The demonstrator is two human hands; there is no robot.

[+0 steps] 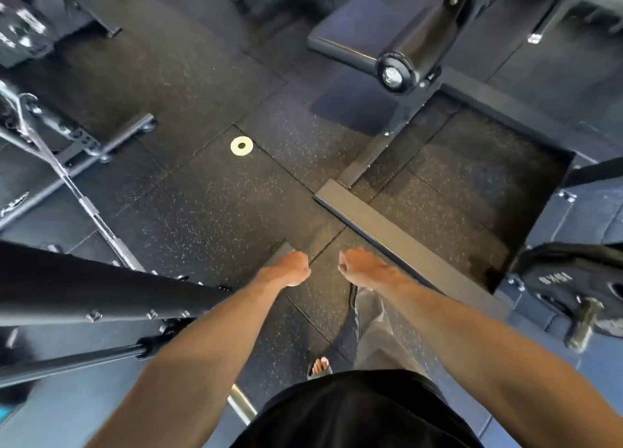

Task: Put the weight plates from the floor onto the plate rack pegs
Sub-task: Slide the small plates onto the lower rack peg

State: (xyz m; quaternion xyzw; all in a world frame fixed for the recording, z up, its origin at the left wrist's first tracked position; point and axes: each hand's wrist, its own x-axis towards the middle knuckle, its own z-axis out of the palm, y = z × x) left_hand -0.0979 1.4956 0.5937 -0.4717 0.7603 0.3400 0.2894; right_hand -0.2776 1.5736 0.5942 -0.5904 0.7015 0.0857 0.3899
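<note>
Fists curled, left hand [292, 267] and right hand [358, 264] hold nothing; black weight plate [569, 287] at right reads, upside down, 15KG.

Small pale-yellow flat ring [238, 146] lying left of a grey rectangular steel base bar [387, 225]. Dark padded seat [347, 32] farther up. Slim chrome bar [84, 204] slanting at left, beside a thick black steel beam [101, 285].

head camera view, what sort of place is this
Almost certainly a gym's weight area: black speckled rubber floor tiles, a black weight plate with raised lettering at the right, a thick black plate-loading sleeve on a machine, and a small pale yellow ring-shaped plate lying on the floor.
</note>
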